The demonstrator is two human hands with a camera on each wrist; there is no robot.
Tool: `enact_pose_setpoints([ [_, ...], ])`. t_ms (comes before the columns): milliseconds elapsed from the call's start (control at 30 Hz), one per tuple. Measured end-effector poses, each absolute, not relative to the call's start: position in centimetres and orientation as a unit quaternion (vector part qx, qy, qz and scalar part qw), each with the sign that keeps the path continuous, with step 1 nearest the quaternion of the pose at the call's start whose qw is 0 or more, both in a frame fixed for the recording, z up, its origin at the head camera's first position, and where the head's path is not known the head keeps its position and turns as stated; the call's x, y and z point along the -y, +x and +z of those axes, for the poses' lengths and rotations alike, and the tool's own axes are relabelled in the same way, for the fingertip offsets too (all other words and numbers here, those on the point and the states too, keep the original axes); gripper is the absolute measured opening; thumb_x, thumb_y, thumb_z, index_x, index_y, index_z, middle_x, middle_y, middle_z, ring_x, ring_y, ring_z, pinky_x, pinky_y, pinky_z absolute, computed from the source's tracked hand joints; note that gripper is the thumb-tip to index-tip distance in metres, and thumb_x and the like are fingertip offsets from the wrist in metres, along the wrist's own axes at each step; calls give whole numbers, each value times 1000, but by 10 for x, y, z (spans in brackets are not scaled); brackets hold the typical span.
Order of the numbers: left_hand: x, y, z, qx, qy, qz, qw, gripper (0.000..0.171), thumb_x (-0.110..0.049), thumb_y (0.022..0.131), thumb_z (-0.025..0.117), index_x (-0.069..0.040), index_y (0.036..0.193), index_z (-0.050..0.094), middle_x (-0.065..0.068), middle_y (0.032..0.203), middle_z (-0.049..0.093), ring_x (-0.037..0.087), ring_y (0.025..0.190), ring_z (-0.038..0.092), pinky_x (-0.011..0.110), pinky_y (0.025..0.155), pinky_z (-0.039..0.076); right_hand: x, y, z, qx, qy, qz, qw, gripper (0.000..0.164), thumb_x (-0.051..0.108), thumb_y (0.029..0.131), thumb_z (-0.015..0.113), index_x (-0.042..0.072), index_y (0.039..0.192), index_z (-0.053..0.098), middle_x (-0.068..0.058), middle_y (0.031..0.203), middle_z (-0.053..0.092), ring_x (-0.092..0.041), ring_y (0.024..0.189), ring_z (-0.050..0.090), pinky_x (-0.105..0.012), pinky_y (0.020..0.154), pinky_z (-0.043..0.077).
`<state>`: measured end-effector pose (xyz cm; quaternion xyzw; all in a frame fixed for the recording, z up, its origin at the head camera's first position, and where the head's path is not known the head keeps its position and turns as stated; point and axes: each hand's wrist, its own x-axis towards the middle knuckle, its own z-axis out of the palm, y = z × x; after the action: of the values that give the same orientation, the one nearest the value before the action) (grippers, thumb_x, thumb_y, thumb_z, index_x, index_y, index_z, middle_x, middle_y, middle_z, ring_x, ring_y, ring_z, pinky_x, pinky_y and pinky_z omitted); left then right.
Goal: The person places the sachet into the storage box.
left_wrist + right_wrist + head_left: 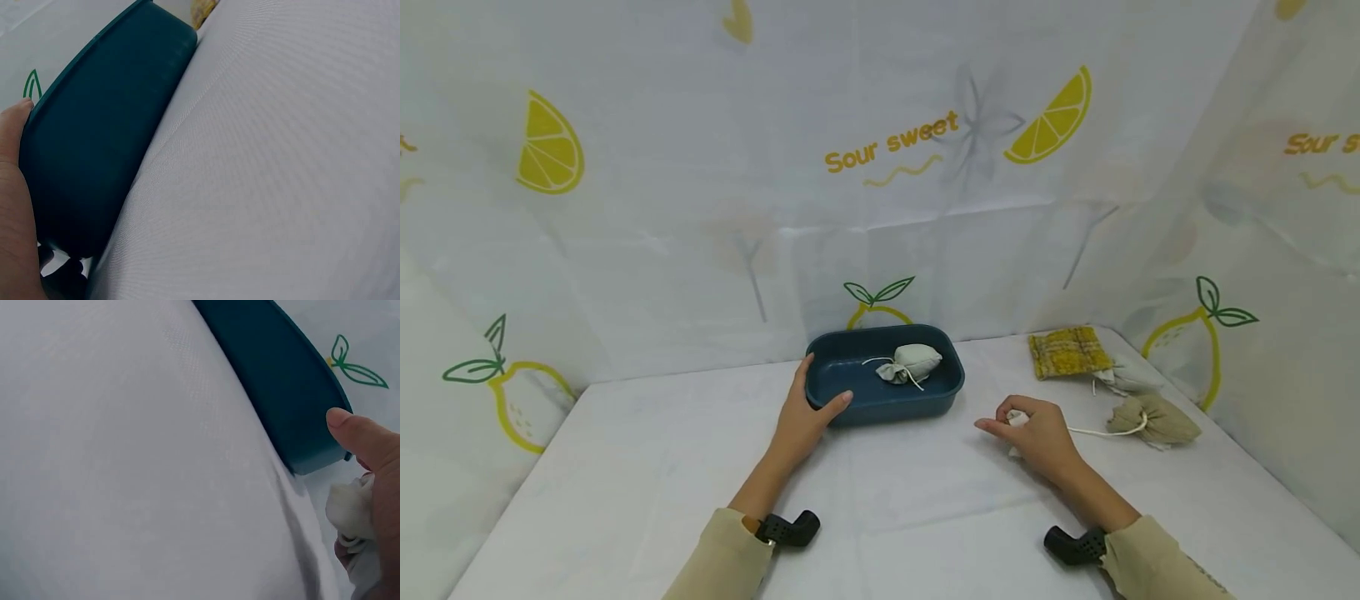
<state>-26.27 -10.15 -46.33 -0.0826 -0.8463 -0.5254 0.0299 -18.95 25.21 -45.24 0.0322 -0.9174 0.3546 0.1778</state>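
A dark blue tub stands at the back middle of the table, with a white drawstring pouch lying inside it. My left hand grips the tub's left end, thumb over the near rim and fingers round the side. To the right of the tub, my right hand holds a small white cloth pouch, its curled fingers partly hiding it. In the right wrist view the right thumb overlaps the tub's end. A white cord runs from behind the right hand to a beige drawstring pouch.
At the back right lies a yellow plaid cloth square beside another whitish pouch, partly covered. The white-clothed table meets a lemon-printed sheet hanging behind and at both sides.
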Motion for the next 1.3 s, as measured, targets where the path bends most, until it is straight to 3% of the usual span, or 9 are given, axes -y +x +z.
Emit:
enact_pose_setpoints([
  [233, 101, -261, -461, 847, -77, -525, 27, 99, -57, 87, 72, -30, 163, 13, 8, 171, 16, 37, 157, 19, 65, 122, 22, -225, -208, -423, 909, 168, 285, 254, 20, 13, 78, 87, 18, 80, 68, 8, 77, 67, -5, 74, 59, -27, 69, 51],
  [400, 101, -263, -464, 848, -83, -522, 30, 99, -57, 88, 71, -31, 163, 13, 8, 171, 16, 38, 157, 20, 66, 121, 24, -194, -233, -401, 900, 221, 268, 263, 17, 12, 81, 85, 15, 83, 69, 4, 81, 67, -10, 75, 61, -28, 67, 53],
  [567, 101, -264, -466, 844, -82, -528, 39, 98, -58, 87, 72, -31, 163, 15, 8, 171, 18, 37, 157, 21, 66, 121, 24, -166, -258, -388, 921, 217, 254, 201, 12, 17, 86, 81, 15, 93, 70, -1, 92, 66, -14, 79, 60, -30, 69, 52],
  [767, 100, -265, -467, 842, -78, -532, 44, 98, -59, 86, 73, -32, 162, 17, 7, 170, 21, 36, 156, 23, 65, 121, 26, -146, -278, -389, 938, 253, 220, 94, 23, 21, 93, 74, 11, 113, 68, -5, 106, 62, -14, 78, 57, -33, 74, 53],
  [933, 99, -263, -466, 841, -79, -534, 41, 98, -58, 86, 73, -32, 162, 18, 6, 170, 22, 34, 156, 24, 64, 121, 27, -145, -284, -395, 936, 274, 219, 28, 25, 20, 100, 65, 10, 122, 66, -7, 116, 63, -22, 102, 58, -44, 90, 51],
  [1067, 99, -262, -465, 841, -80, -533, 41, 97, -57, 86, 73, -31, 162, 18, 7, 170, 22, 36, 156, 24, 65, 120, 27, -147, -284, -396, 940, 284, 191, 13, 31, 19, 103, 58, 9, 132, 64, -13, 131, 62, -35, 125, 52, -59, 104, 41],
  [1167, 99, -261, -465, 842, -81, -532, 43, 97, -57, 87, 73, -31, 162, 17, 8, 170, 21, 37, 155, 24, 66, 119, 27, -148, -283, -394, 942, 292, 165, 2, 40, 18, 106, 49, 10, 144, 56, -17, 146, 54, -43, 142, 39, -68, 115, 26],
  [1300, 100, -263, -466, 845, -80, -528, 44, 96, -57, 87, 72, -32, 162, 17, 8, 170, 21, 38, 155, 25, 67, 119, 28, -149, -281, -391, 939, 300, 167, -30, 49, 16, 107, 41, 7, 155, 40, -23, 159, 39, -48, 152, 23, -68, 122, 14],
])
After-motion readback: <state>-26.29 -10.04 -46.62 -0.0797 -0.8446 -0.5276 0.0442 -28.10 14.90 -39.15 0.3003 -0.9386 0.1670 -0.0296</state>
